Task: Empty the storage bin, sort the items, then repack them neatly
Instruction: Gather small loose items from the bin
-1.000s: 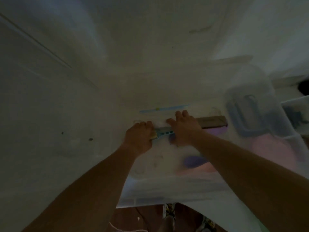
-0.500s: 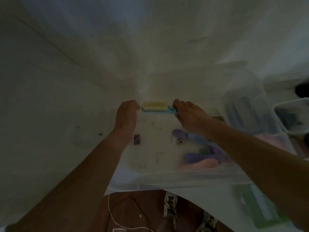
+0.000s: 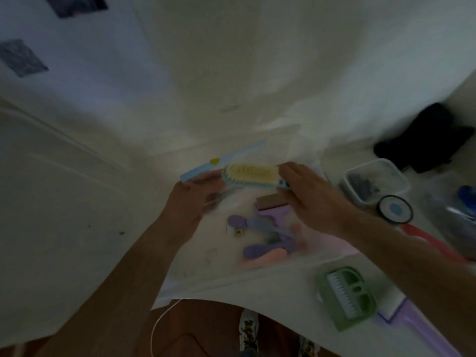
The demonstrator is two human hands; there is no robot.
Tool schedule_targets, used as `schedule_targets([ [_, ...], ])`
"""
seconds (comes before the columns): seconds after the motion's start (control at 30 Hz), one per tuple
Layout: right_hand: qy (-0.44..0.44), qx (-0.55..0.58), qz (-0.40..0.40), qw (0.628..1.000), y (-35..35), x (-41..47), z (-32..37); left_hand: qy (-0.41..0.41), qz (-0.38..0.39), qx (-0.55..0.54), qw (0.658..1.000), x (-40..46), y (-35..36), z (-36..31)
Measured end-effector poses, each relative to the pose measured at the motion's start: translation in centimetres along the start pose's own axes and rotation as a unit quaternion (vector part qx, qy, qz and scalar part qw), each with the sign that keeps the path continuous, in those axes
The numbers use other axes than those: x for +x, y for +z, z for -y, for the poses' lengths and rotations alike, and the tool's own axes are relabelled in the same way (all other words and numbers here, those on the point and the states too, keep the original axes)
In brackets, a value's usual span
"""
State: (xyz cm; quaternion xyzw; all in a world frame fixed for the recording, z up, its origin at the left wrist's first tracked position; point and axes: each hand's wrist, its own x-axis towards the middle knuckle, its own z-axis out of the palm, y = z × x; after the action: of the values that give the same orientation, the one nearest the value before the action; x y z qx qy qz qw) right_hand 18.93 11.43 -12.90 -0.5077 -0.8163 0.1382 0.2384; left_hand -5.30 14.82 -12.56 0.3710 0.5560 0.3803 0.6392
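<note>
Brush (image 3: 251, 176) between both hands' grip

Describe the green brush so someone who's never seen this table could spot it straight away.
Start at the white table and find its near edge, right of the clear storage bin. The green brush lies there flat by itself, apart from the bin and from both hands. It is the only green thing in view, a blocky holder with a row of white bristles, unlike the blue, yellow-bristled brush held above the bin.
</note>
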Motion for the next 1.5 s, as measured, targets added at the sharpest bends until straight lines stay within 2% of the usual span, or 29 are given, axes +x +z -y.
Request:
schedule_targets([
  [0.07, 0.075, 0.011, -0.065, 0.995, -3.6, -2.2, -0.1, 0.010, 0.029, 0.037, 0.999, -1.4, 2.3, -1.4],
  [0.17, 0.211, 0.083, -0.092, 0.970, -8.7, -6.7, -1.1, 0.034, 0.064, 0.043, 0.996, -4.0, 6.7, -2.9],
  [0.23, 0.278, 0.204, -0.140, 0.928, -11.3, -10.6, -1.3, 0.044, 0.085, 0.023, 0.995, -6.3, 10.2, -3.3],
  [0.3, 0.337, 0.314, -0.194, 0.866, -12.7, -15.5, -1.1, 0.038, 0.092, 0.007, 0.995, -8.3, 13.5, -2.8],
  [0.43, 0.470, 0.307, -0.178, 0.808, -11.4, -25.5, -1.4, 0.023, 0.060, 0.044, 0.997, -11.6, 18.4, 1.3],
  [0.53, 0.545, 0.311, -0.166, 0.761, -8.0, -30.8, -2.7, 0.015, 0.084, 0.068, 0.994, -14.0, 20.6, 4.7],
  [0.6, 0.572, 0.300, -0.171, 0.744, -5.4, -33.6, -4.1, 0.014, 0.103, 0.082, 0.991, -15.3, 21.6, 6.7],
  [0.67, 0.586, 0.228, -0.158, 0.761, -3.1, -36.1, -6.2, 0.015, 0.112, 0.110, 0.987, -16.0, 22.3, 8.7],
  [0.8, 0.594, 0.050, -0.081, 0.799, -0.4, -39.3, -10.8, -0.014, 0.102, 0.138, 0.985, -16.0, 22.6, 12.0],
  [0.93, 0.585, -0.029, -0.051, 0.809, 1.4, -38.8, -13.1, -0.045, 0.100, 0.153, 0.982, -15.5, 22.6, 14.3],
  [1.07, 0.576, -0.059, -0.028, 0.814, 1.8, -36.5, -13.5, -0.052, 0.087, 0.140, 0.985, -15.2, 23.2, 14.6],
  [1.13, 0.583, -0.032, -0.067, 0.809, 0.4, -35.3, -12.8, -0.035, 0.089, 0.137, 0.986, -15.2, 23.3, 14.0],
  [1.2, 0.560, 0.052, -0.160, 0.811, -2.7, -32.9, -11.2, -0.009, 0.104, 0.136, 0.985, -15.2, 22.7, 12.9],
  [1.3, 0.413, 0.227, -0.201, 0.859, -9.0, -27.1, -7.4, 0.016, 0.130, 0.111, 0.985, -15.5, 21.2, 10.0],
  [1.37, 0.300, 0.288, -0.130, 0.900, -12.3, -22.9, -4.7, 0.035, 0.147, 0.094, 0.984, -15.7, 19.9, 7.7],
  [1.43, 0.256, 0.220, -0.044, 0.940, -14.1, -19.4, -2.9, 0.056, 0.165, 0.103, 0.979, -15.8, 18.1, 5.7],
  [1.5, 0.222, 0.173, -0.021, 0.959, -15.0, -16.7, -1.6, 0.080, 0.171, 0.127, 0.974, -15.7, 15.9, 4.1],
])
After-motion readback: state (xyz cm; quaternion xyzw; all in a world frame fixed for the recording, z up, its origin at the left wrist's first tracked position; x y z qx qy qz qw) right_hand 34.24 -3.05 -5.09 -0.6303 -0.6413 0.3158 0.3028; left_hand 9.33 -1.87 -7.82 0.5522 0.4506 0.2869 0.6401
